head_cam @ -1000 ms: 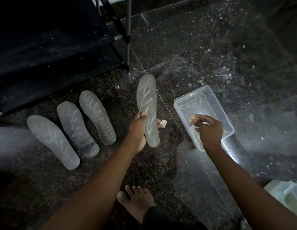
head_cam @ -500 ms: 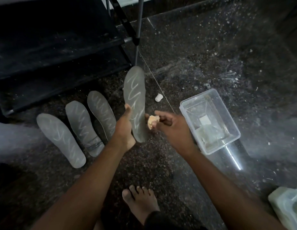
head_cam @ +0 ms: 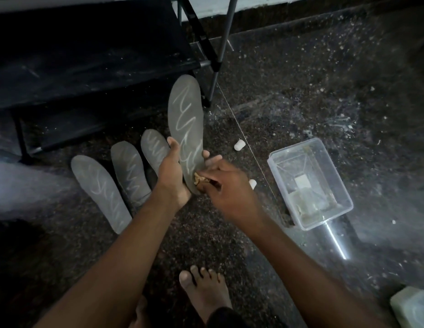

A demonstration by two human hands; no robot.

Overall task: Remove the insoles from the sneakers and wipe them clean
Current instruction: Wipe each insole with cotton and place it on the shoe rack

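While left hand [head_cam: 170, 178] grips insole [head_cam: 185, 119] at frame centre and right hand [head_cam: 229, 191] pinches wad [head_cam: 198, 181] against its heel, hard rubbing may buckle it.

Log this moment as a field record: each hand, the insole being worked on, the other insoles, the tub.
left hand: grips held insole near its lower end, far end tilted up
right hand: pinches tan wad against the held insole's lower part
floor insoles: three, side by side, left of the hands
clear tub: on floor to the right, open
stage: wad on insole
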